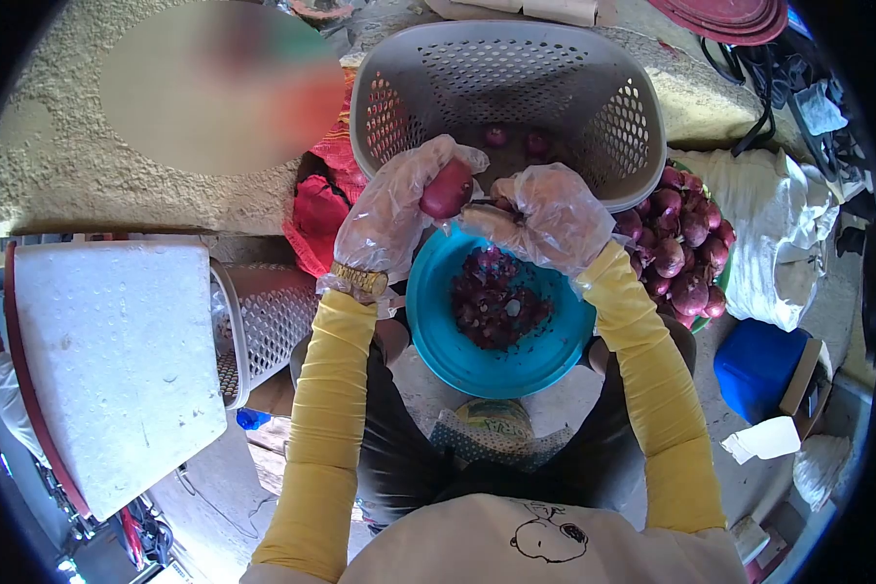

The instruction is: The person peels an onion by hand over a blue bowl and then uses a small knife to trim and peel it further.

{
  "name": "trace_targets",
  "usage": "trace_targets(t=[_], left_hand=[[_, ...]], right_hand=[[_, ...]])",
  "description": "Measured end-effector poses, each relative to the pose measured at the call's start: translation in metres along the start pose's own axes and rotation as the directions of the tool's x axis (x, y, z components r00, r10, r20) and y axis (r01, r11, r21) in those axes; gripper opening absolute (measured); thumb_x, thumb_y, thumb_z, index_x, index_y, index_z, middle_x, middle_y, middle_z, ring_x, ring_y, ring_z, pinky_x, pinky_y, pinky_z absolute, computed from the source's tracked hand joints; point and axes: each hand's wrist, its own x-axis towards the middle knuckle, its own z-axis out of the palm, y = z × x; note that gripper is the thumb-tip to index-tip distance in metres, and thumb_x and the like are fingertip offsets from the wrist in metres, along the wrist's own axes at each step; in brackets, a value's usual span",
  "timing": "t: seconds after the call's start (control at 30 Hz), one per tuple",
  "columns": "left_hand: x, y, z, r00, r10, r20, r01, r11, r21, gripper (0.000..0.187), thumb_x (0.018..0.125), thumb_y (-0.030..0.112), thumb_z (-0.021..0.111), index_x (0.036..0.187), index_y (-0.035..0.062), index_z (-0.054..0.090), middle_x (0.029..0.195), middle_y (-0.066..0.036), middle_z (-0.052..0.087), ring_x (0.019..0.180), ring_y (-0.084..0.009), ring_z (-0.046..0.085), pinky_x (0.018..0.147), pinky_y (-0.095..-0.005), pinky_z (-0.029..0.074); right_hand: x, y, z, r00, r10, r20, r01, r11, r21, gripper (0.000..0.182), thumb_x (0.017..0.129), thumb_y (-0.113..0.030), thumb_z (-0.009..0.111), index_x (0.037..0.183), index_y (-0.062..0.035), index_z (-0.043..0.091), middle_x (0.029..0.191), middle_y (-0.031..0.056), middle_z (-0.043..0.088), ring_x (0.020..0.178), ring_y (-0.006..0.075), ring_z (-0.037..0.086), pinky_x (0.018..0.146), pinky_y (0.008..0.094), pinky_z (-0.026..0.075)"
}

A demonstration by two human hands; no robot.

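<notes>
In a clear plastic glove, my left hand (396, 206) is closed round a red onion (447, 190) with smooth, shiny skin. My right hand (552, 216), gloved the same way, is closed just to the right of the onion. A narrow dark edge shows at its fingers, but the plastic hides most of what it grips. Both hands are above the near side of a grey perforated basket (506, 39), which has a few red onions (537, 143) at its bottom. Below them is a blue basin (438, 355) with loose onion skins (496, 302) in it.
A heap of red onions (686, 234) lies right of the basket, beside a white sack (774, 243). Farther right is a blue container (759, 370). On the left stand a white foam board (117, 370) and another perforated basket (273, 331). Red netting (321, 219) lies near my left wrist.
</notes>
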Motion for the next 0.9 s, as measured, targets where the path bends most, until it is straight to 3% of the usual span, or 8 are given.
trace_targets(t=[0.03,0.1,0.13,0.2,0.53,0.7,0.83,0.9], left_hand=[[0.001,-0.004,0.0,1.0,0.001,0.0,-0.001,1.0,0.001,0.06,0.106,0.05,0.052,0.131,-0.0036,0.061,0.12,-0.014,0.067,0.101,-0.0199,0.068,0.086,-0.0307,0.056],[0.002,-0.008,0.001,0.783,0.617,0.078,-0.584,0.686,0.435,0.059,0.106,0.05,0.051,0.13,-0.0028,0.062,0.12,-0.014,0.068,0.097,-0.0197,0.069,0.083,-0.0292,0.056],[0.001,-0.006,0.001,0.783,0.617,0.078,-0.583,0.686,0.435,0.059,0.106,0.05,0.051,0.13,-0.0028,0.062,0.12,-0.014,0.068,0.097,-0.0197,0.069,0.083,-0.0292,0.056],[-0.002,0.001,0.001,0.998,-0.022,-0.06,0.021,1.0,-0.021,0.06,0.106,0.052,0.049,0.128,-0.0019,0.064,0.119,-0.012,0.069,0.091,-0.017,0.068,0.078,-0.028,0.055],[0.001,-0.009,0.001,0.996,-0.05,-0.078,0.053,0.998,0.036,0.058,0.106,0.051,0.05,0.126,-0.0008,0.066,0.112,-0.008,0.072,0.084,-0.0117,0.063,0.069,-0.0255,0.048],[0.001,0.0,0.005,0.993,-0.107,-0.053,0.097,0.982,-0.162,0.057,0.106,0.049,0.051,0.126,-0.0019,0.066,0.112,-0.008,0.072,0.086,-0.0122,0.063,0.07,-0.0261,0.047],[0.001,0.006,0.005,0.996,-0.075,-0.042,0.071,0.992,-0.104,0.056,0.107,0.048,0.051,0.127,-0.0017,0.065,0.112,-0.008,0.071,0.087,-0.0124,0.063,0.071,-0.0263,0.047],[0.002,0.013,0.007,0.994,-0.106,0.003,0.103,0.954,-0.281,0.055,0.107,0.048,0.051,0.127,-0.0016,0.065,0.113,-0.007,0.071,0.087,-0.0124,0.063,0.072,-0.0264,0.048]], right_hand=[[0.0,-0.001,0.0,1.0,-0.001,-0.001,0.001,1.0,0.0,0.048,0.082,-0.051,0.083,0.085,-0.0038,0.073,0.07,0.0108,0.066,0.067,0.0333,0.065,0.066,0.0433,0.052],[0.001,-0.002,-0.003,0.999,0.033,-0.032,-0.034,0.999,-0.023,0.054,0.079,-0.056,0.083,0.088,-0.0041,0.072,0.07,0.0106,0.065,0.069,0.0327,0.065,0.068,0.0429,0.052],[0.002,-0.002,-0.003,0.999,0.033,-0.031,-0.034,0.999,-0.022,0.054,0.079,-0.056,0.083,0.088,-0.0041,0.072,0.07,0.0106,0.065,0.069,0.0327,0.065,0.068,0.0429,0.052],[0.003,-0.002,-0.004,0.995,0.084,-0.053,-0.086,0.996,-0.039,0.059,0.077,-0.06,0.082,0.09,-0.0041,0.071,0.071,0.0118,0.065,0.07,0.0335,0.065,0.068,0.0432,0.051],[0.004,0.005,0.004,0.993,0.091,-0.079,-0.09,0.996,0.018,0.06,0.081,-0.061,0.079,0.085,-0.0019,0.069,0.065,0.0154,0.06,0.065,0.0364,0.063,0.065,0.0465,0.049],[0.006,0.001,-0.002,0.994,0.088,-0.059,-0.087,0.996,0.025,0.059,0.083,-0.06,0.077,0.083,-0.0014,0.068,0.064,0.0169,0.059,0.065,0.0382,0.063,0.064,0.048,0.048],[0.004,0.003,0.001,0.993,0.114,-0.045,-0.109,0.99,0.091,0.06,0.084,-0.061,0.077,0.083,-0.0013,0.068,0.065,0.0177,0.06,0.066,0.0389,0.063,0.065,0.048,0.049],[0.005,0.0,-0.002,0.993,0.108,-0.052,-0.107,0.994,0.014,0.061,0.084,-0.061,0.076,0.082,-0.0009,0.067,0.066,0.0186,0.061,0.067,0.0394,0.064,0.065,0.048,0.049]])
